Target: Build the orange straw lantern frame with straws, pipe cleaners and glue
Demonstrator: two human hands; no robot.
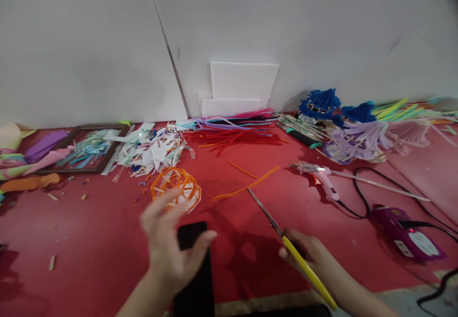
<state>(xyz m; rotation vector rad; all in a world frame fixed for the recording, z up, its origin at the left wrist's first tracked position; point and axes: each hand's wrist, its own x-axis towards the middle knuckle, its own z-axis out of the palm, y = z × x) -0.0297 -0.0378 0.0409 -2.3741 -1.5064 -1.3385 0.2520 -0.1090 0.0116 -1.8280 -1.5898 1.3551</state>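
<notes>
My right hand (pixel 304 255) grips a pair of scissors (pixel 296 255) with yellow handles. Their closed-looking blades point up and left, tips close to an orange pipe cleaner (pixel 246 186) on the red table. A shorter orange strip (pixel 242 169) lies just beyond it. My left hand (pixel 168 240) is raised with fingers spread and nothing in it. Behind its fingertips sits an orange lattice ball (pixel 189 188) with a white base, partly hidden. Under that hand lies a black phone (pixel 195 279), partly covered by the thumb.
A pink glue gun (pixel 322 178) lies right, its cord near a purple power strip (pixel 408 236). Red pipe cleaners (pixel 236 138) and paper scraps (pixel 153 147) line the back, beside a dark frame (pixel 95 164). Blue fan-like crafts (pixel 322 102) and white boards (pixel 243 80) stand by the wall.
</notes>
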